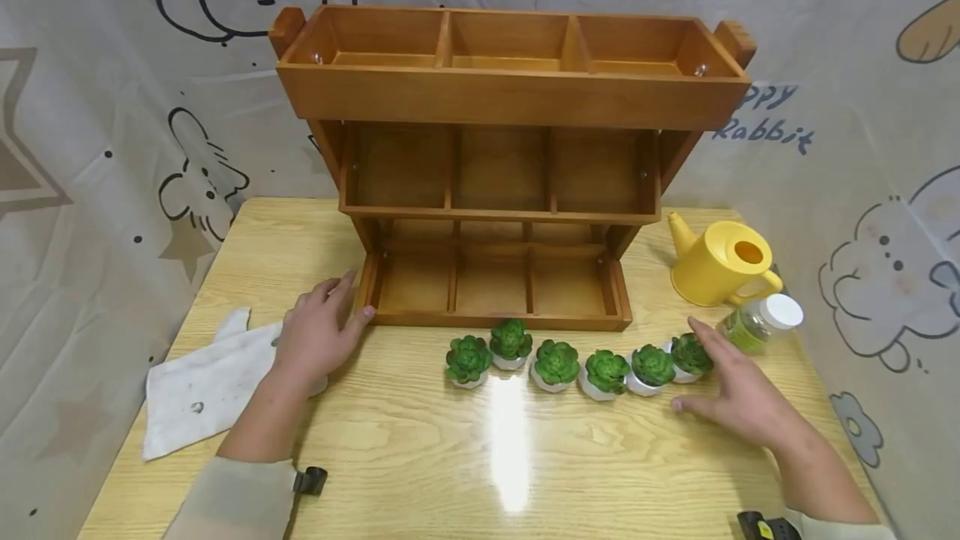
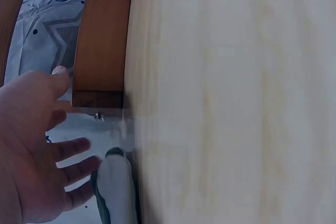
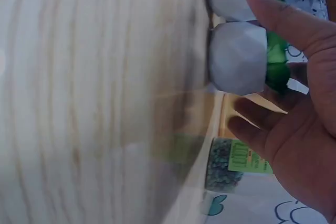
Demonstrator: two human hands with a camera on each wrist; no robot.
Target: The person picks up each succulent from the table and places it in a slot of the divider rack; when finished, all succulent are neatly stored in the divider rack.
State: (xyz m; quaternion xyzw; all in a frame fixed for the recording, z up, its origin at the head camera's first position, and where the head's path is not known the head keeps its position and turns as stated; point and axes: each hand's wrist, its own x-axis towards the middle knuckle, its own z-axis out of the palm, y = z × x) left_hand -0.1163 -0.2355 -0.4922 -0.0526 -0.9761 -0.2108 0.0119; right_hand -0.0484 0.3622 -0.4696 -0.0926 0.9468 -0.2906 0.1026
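My left hand is beside the lower left corner of a three-tier wooden shelf, fingers extended and thumb spread, at the edge of the bottom box. In the left wrist view its fingers are apart, with nothing held. A row of several small artificial succulents in white pots curves along the table before the shelf. At its right end, my right hand reaches around the last succulent, thumb and fingers spread. The white faceted pot shows between them in the right wrist view. A clear jar stands just beyond the fingers.
A yellow watering can stands right of the shelf, behind the white-lidded jar. On the left lies a white cloth, partly under my left forearm. Fabric with cartoon drawings hangs around the wooden table.
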